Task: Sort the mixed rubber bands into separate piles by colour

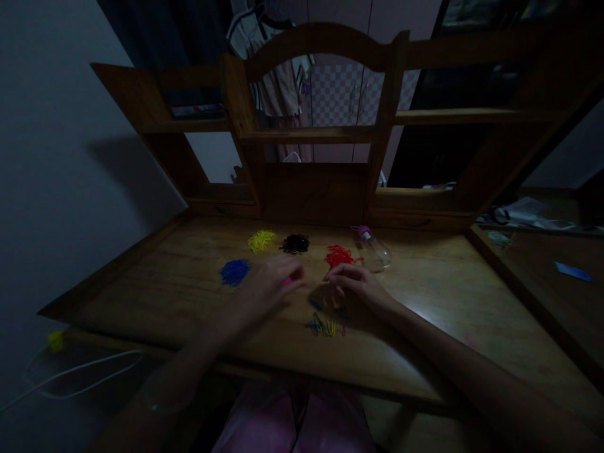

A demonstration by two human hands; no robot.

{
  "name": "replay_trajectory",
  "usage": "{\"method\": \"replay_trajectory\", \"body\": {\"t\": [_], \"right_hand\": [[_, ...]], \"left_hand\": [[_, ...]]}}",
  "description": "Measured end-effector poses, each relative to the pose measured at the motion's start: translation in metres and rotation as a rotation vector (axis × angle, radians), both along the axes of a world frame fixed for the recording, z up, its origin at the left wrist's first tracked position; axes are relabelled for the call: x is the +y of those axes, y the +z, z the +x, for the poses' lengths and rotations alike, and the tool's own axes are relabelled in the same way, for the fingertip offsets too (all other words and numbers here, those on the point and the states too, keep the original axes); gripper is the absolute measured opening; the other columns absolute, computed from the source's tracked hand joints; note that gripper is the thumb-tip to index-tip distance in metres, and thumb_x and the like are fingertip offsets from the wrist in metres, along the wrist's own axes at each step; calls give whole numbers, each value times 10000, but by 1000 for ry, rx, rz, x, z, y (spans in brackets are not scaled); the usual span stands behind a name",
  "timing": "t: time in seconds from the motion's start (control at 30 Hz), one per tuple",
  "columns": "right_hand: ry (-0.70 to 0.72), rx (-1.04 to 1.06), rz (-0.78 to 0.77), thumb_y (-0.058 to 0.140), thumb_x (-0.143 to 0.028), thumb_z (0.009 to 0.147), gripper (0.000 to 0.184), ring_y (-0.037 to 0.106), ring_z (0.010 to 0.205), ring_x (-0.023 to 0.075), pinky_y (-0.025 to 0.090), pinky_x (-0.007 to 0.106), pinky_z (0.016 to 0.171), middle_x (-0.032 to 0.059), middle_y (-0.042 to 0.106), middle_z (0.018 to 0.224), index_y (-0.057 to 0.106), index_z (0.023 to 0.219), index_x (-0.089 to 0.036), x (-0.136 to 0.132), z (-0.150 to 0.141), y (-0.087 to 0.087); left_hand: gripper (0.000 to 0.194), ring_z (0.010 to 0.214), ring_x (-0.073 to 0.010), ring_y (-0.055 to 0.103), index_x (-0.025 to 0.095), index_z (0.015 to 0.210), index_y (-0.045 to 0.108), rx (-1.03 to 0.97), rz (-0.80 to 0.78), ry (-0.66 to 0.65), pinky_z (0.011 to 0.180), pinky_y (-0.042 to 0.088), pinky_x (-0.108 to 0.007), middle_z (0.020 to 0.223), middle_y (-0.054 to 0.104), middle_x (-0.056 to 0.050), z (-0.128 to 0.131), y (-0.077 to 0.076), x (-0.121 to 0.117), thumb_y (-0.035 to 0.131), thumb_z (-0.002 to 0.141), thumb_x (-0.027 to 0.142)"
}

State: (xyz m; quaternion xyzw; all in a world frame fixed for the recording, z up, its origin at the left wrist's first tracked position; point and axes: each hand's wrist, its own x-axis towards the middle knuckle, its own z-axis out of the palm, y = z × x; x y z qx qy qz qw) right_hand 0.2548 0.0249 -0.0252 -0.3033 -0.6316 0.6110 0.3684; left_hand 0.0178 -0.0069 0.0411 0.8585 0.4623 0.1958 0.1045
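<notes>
My left hand (271, 277) is over the desk, right of the blue pile, and smeared by motion. Its fingers are curled round a small pink thing (287, 281) whose kind I cannot make out. My right hand (358, 284) is just in front of the red pile (340, 255), thumb and fingertips pinched together; what they hold, if anything, is too small to name. Between and below the hands lies a small group of thin coloured pieces: blue (315, 305), yellow (333, 328) and pink (344, 330). They are too small and dim to identify.
Loose piles of small thin pieces lie further back: blue (234, 272), yellow (261, 240) and black (296, 243). A clear bulb-shaped bottle (376, 253) with a purple cap lies behind my right hand. A wooden shelf unit (316, 135) bounds the desk's far side.
</notes>
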Motion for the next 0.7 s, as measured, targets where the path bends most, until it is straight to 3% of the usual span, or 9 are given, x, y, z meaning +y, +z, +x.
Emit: {"method": "replay_trajectory", "body": {"t": [0.07, 0.13, 0.23, 0.4, 0.53, 0.7], "right_hand": [[-22, 8, -11, 637, -361, 822, 207, 516, 645, 131, 399, 259, 629, -7, 561, 674, 667, 897, -170, 0, 0, 0], [-34, 32, -30, 639, -352, 818, 194, 511, 648, 129, 390, 258, 623, -5, 569, 696, 667, 894, -175, 1, -1, -1], [-59, 48, -47, 640, -333, 814, 172, 502, 640, 123, 373, 255, 616, -4, 580, 699, 671, 878, -177, 2, -1, -4], [-71, 64, -76, 636, -334, 813, 183, 491, 634, 117, 357, 251, 604, -4, 581, 692, 675, 869, -165, 2, -1, -3], [-74, 73, -86, 637, -330, 806, 185, 500, 634, 125, 365, 258, 610, 4, 589, 695, 687, 878, -167, 1, -1, -2], [-62, 124, -115, 606, -307, 818, 182, 498, 631, 128, 365, 259, 605, 21, 595, 707, 698, 890, -167, 3, -1, -5]], "left_hand": [[155, 897, -195, 554, 206, 883, 597, 37, -112, -135, 805, 411, -311, 906, 607, -28, 5, -6, -20, 502, 927, 320], [151, 966, -192, 540, 218, 948, 603, 25, -175, -186, 854, 405, -310, 977, 591, -35, 8, -13, -28, 461, 946, 270], [141, 1000, -193, 516, 227, 1011, 596, -27, -195, -173, 860, 408, -305, 1034, 556, -40, 12, -23, -21, 480, 934, 248], [112, 968, -194, 498, 212, 922, 606, -29, -236, -224, 850, 403, -301, 978, 535, -30, 17, -33, -2, 514, 917, 277], [131, 956, -202, 481, 204, 919, 585, 0, -220, -231, 852, 393, -312, 966, 528, -40, 18, -33, -1, 469, 938, 261], [132, 947, -207, 469, 205, 930, 543, 11, -229, -229, 854, 386, -321, 983, 528, -53, 17, -22, -19, 421, 959, 246]]}}
